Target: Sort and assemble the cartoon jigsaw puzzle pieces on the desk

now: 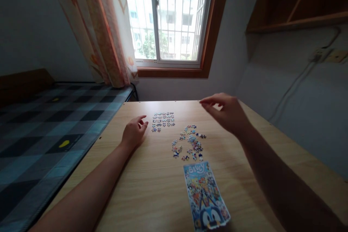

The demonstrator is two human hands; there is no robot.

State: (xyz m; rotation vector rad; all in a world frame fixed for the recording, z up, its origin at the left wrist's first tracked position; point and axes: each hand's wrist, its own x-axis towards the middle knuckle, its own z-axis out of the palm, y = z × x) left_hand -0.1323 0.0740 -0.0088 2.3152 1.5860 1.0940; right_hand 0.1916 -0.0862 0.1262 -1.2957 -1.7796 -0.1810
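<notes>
My left hand (134, 130) rests on the table just left of several neat rows of jigsaw pieces (163, 120), its fingers loosely apart and holding nothing. Raised over the far right part of the table, my right hand (224, 110) has thumb and forefinger pinched together. Whatever may be between those fingertips is too small to make out. Below and between the hands lies a loose heap of jigsaw pieces (194, 143), with stray ones around it. Nearest to me is a Bluey picture box (205, 195) with colourful cartoon characters.
The wooden table (146, 188) reaches toward a barred window (176, 18). A bed with a checked cover (62, 127) stands along the left side. On the right wall are a wooden shelf (299, 21) and a socket with a hanging cable (296, 79).
</notes>
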